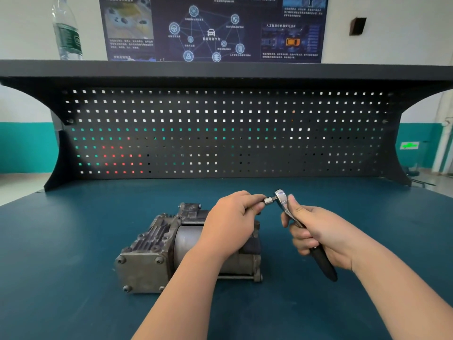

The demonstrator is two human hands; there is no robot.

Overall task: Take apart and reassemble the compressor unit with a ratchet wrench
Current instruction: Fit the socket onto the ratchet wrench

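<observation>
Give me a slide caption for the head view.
Left hand fits socket onto ratchet wrench above compressor.

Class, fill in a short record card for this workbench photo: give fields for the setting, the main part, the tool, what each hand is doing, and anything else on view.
Setting: blue-topped workbench with a black pegboard behind
Main part: compressor unit resting on the bench, under the left forearm
Tool: ratchet wrench, held above the bench
Left hand: pinches the socket at the wrench head
Right hand: grips the wrench's black handle
Other: water bottle on the top shelf; poster on the wall
</observation>
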